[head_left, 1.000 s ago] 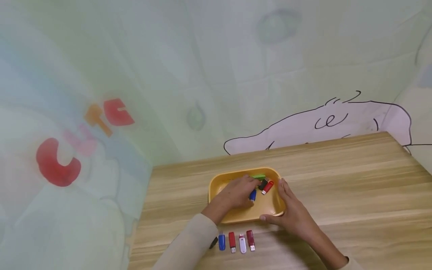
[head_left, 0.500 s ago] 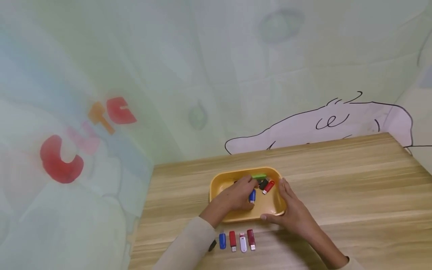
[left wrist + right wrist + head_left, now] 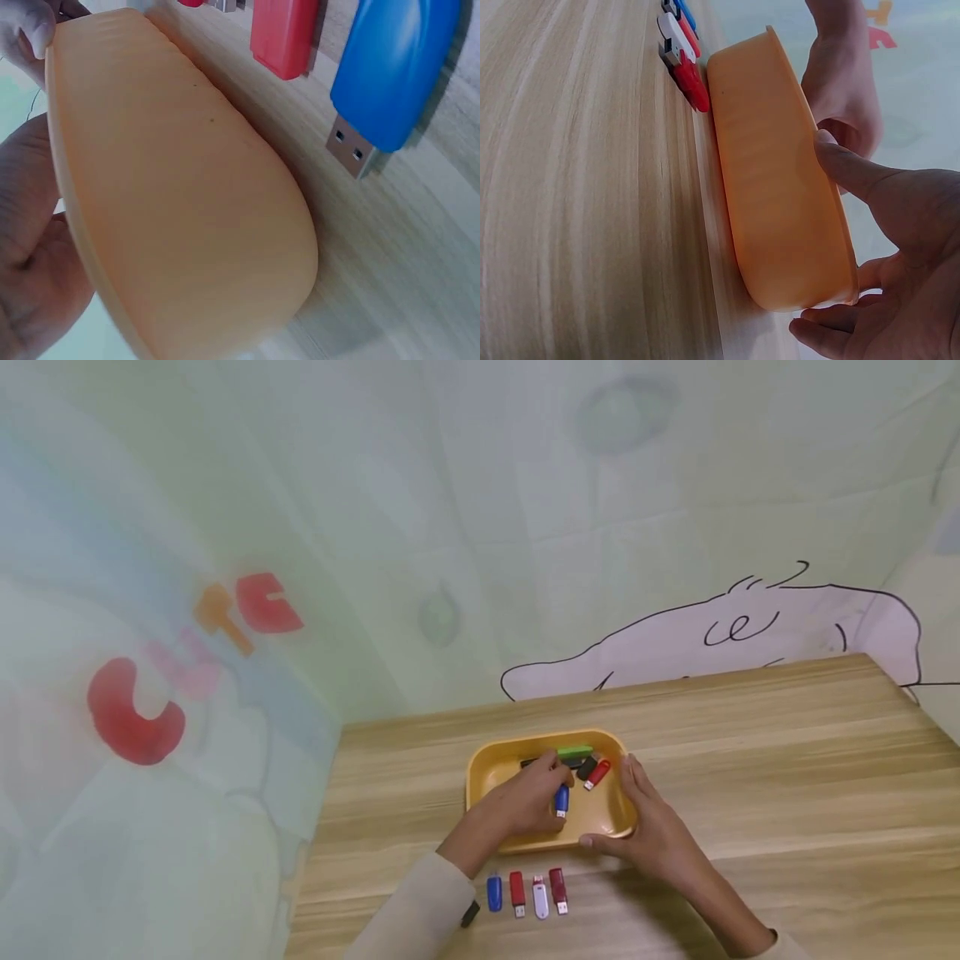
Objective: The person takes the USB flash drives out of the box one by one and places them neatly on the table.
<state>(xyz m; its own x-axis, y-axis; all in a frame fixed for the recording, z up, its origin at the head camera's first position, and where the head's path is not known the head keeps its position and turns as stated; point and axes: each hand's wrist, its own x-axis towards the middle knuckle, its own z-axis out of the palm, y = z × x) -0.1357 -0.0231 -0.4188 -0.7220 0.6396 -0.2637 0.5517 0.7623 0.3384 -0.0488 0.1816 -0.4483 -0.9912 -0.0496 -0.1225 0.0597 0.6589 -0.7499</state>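
My left hand (image 3: 525, 797) reaches into a yellow plastic tray (image 3: 495, 847), its thumb and fingers curled at the two ends of a blue USB stick (image 3: 562, 799). That stick's metal plug points toward me, near the thumb. Around the tray's right end, my right hand (image 3: 656, 827) grips the rim, thumb at the front wall and fingers at the far side. In the right wrist view the right thumb (image 3: 844, 161) lies on the rim. Also inside the tray are a red USB stick (image 3: 597, 774), a black one (image 3: 587, 767) and a green one (image 3: 574, 752).
In front of the tray, USB sticks lie in a row on the wooden table (image 3: 750, 777): black (image 3: 470, 913), blue (image 3: 494, 892), red (image 3: 517, 893), white (image 3: 540, 898) and dark red (image 3: 558, 890). A printed cloth backdrop (image 3: 450, 527) rises behind the table.
My left hand has shifted slightly toward me within the tray, and the blue stick's plug shows more clearly. The right hand keeps its grip on the tray.
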